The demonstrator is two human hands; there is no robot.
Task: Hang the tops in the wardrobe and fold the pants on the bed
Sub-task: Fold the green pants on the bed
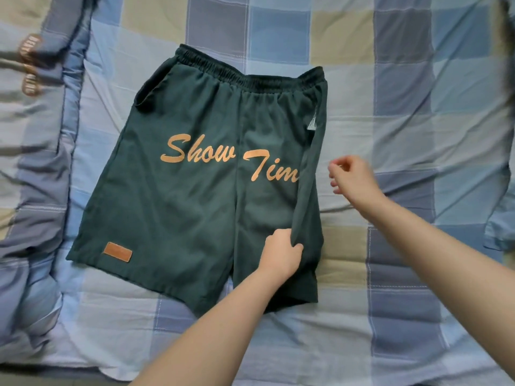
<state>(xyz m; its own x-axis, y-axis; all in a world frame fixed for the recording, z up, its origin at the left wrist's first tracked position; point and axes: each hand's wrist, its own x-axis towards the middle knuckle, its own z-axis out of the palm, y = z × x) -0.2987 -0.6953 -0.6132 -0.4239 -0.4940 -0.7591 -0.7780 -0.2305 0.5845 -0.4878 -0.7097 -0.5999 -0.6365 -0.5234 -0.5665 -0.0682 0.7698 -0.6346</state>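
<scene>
Head view shows dark green shorts (195, 196) lying flat on the checked bed (404, 112), waistband far, legs near, long axis running near to far. Left hand (281, 256) pinches the folded-over right edge near the hem, while right hand (351, 178) hovers just right of that edge, fingers loosely curled, holding nothing. Folding probably goes leftward, with the left hand closer.
</scene>
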